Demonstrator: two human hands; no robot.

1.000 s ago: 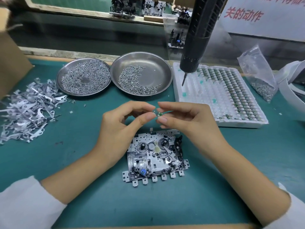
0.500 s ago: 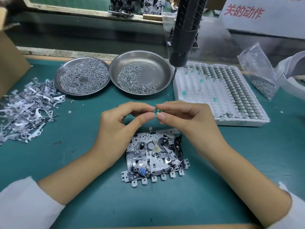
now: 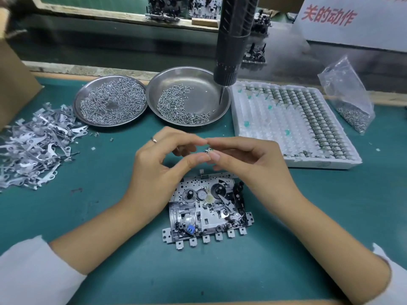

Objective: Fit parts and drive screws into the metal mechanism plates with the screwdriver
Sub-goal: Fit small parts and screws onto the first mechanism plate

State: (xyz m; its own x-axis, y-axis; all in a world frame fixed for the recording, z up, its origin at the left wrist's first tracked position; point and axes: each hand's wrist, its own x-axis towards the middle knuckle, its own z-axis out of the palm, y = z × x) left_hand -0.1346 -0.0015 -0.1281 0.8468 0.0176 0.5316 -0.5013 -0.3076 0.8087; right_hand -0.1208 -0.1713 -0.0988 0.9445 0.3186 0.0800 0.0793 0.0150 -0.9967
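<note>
Overhead, the screwdriver (image 3: 234, 40) has swung left. Both hands, left hand (image 3: 158, 170) and right hand (image 3: 253, 166), pinch a tiny part (image 3: 207, 150) above the plate (image 3: 209, 208); a slip could drop it into the gears.

1. Behind your white foam tray (image 3: 295, 133), at the upper right, a white sign (image 3: 352, 20) leans at the back of the bench.
2. On it you can read large red Chinese characters: "关的动作".
3. A cropped line above them on that sign is unreadable.
</note>
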